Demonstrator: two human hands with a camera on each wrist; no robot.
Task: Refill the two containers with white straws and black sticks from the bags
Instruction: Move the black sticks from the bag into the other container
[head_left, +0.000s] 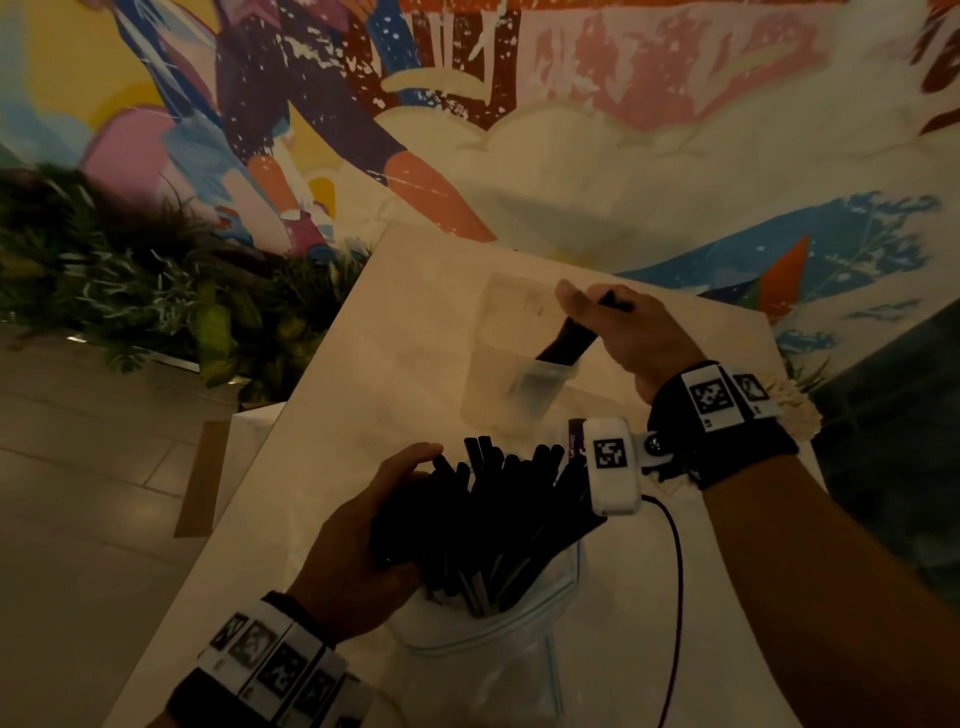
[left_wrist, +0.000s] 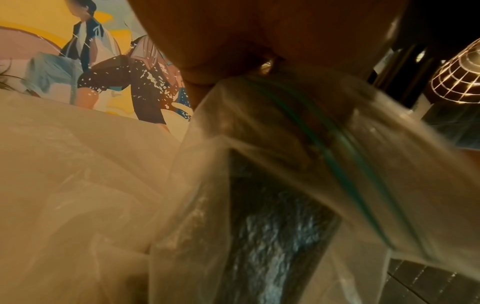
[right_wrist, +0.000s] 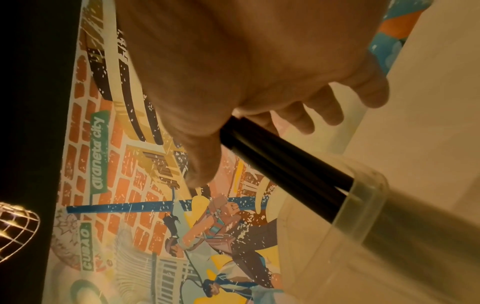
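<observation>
- Left hand, lower centre of head view, is curling round a clear zip bag at its mouth, gripping plastic w/ the stick bundle inside; in left wrist view the bag is filling most of the frame, blurred.
- Black sticks in bag are fanning up out of the opening, centre of head view, partly hiding behind the right wrist camera.
- Right hand, upper right of centre, is pinching a few black sticks at their top ends; thumb + fingers closed on them, other fingers splaying loose in right wrist view.
- Those sticks' lower ends are sitting inside a clear container, leaning; the container is standing on the white table.
- Second clear container is standing just behind, contents hard to tell.
- Plants at left, mural wall filling the top.
</observation>
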